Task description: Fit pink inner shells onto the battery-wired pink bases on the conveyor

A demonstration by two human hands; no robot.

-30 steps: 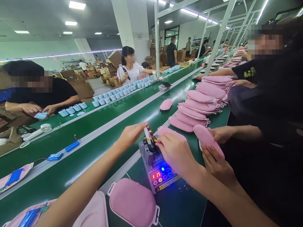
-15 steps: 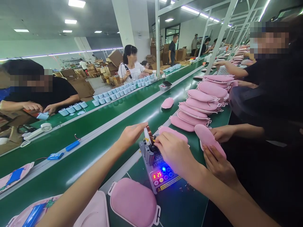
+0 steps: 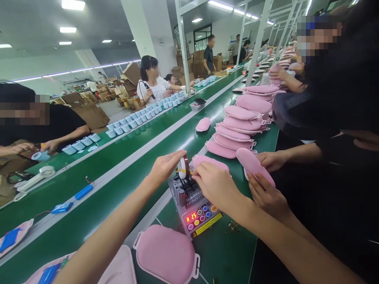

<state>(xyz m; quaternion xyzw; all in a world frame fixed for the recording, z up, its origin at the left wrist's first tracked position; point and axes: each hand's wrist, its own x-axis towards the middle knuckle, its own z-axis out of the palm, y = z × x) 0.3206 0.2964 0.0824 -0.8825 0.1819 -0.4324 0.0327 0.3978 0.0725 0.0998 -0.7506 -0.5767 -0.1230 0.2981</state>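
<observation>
A narrow roll of brown tape on a white core stands upright at the back of a grey automatic tape dispenser. My left hand grips the roll, fingertips on its upper rim and thumb hidden. To the right of the roll, my right hand is closed, thumb and fingertips pinched together by the dispenser's top. A small yellowish bit shows at those fingertips, too small to name. The dispenser's red display reads A 25. In front of it lies a pink oval cover with side loops.
Pink covers are stacked behind the dispenser. Close on the right, a co-worker's hands hold another pink piece. Blue battery packs lie along the rail at left. Light-blue cups line the far side.
The view has shifted slightly. The tape roll sits a little lower and more upright at the dispenser. The blue glow on its panel is gone. Both hands remain at the roll.
</observation>
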